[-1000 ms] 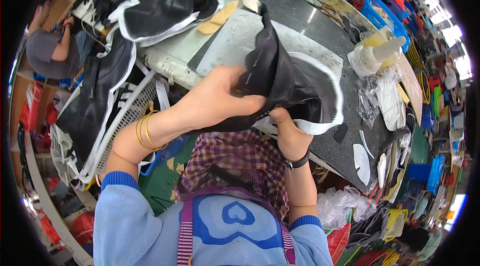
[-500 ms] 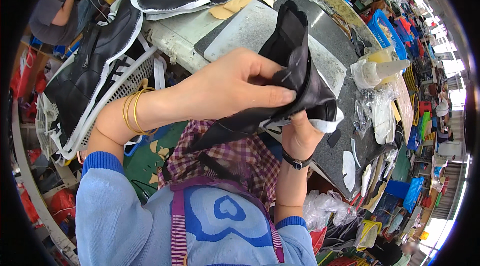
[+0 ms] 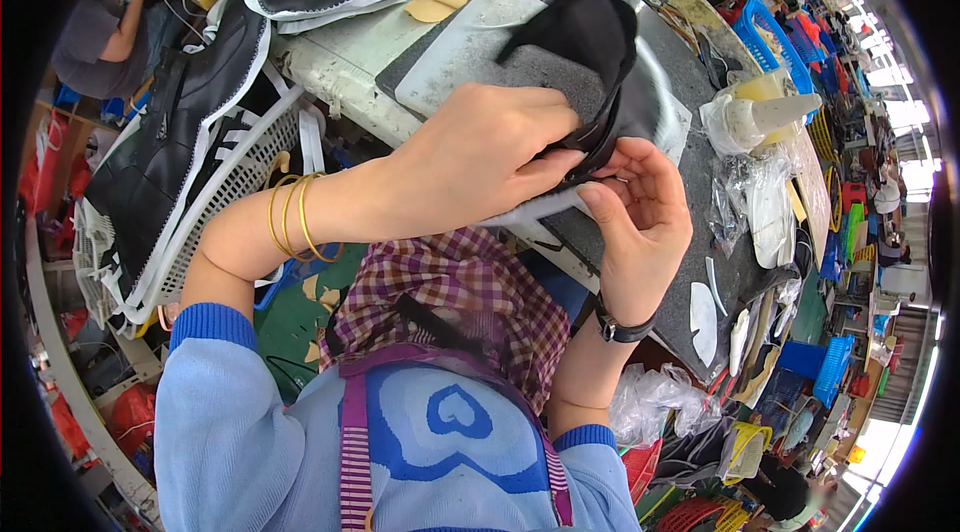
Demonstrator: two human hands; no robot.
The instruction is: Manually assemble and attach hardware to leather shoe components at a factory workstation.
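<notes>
- The left hand (image 3: 500, 147) covered part of the black piece (image 3: 590, 17).
- Whether the right hand (image 3: 642, 222) gripped its fold could not be told.
- The piece's pale right edge was blurred.
- The head of a co-worker (image 3: 95, 42) was cut off.
- Clutter (image 3: 852, 197) at far right was too small to tell.

Crumpled clear plastic (image 3: 650, 404); blue basket (image 3: 833, 372)

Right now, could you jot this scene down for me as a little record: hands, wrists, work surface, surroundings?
Left hand: pinching a black leather-like piece
Right hand: fingers curled at its edge; grip unclear
Left wrist: gold bangles
Right wrist: black-banded watch
Work surface: pale board on a dark slab
At left: white perforated basket bearing black, white-edged pieces
At right: blue basket
</notes>
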